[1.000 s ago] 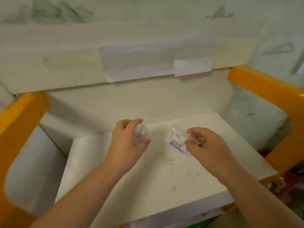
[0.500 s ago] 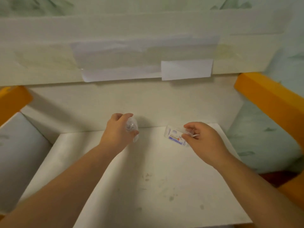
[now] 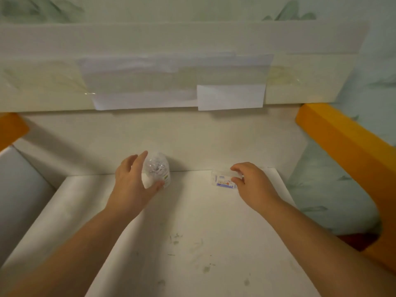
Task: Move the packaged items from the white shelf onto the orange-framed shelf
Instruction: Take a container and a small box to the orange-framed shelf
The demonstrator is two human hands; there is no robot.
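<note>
A clear round container holding small white pieces stands at the back of the white board of the orange-framed shelf. My left hand is around its left side, fingers spread, with thumb and forefinger touching it. To the right, a small clear box with a blue and white label rests on the board near the back wall. My right hand pinches its right end between thumb and fingers.
The back wall sits just behind both items. Sheets of paper hang taped on the upper panel above. Another orange frame piece shows at the left. Faint smudges mark the board's front.
Both hands have reached further back and lowered the items onto the board by the back wall. My left fingers have spread from a closed wrap around the container.
</note>
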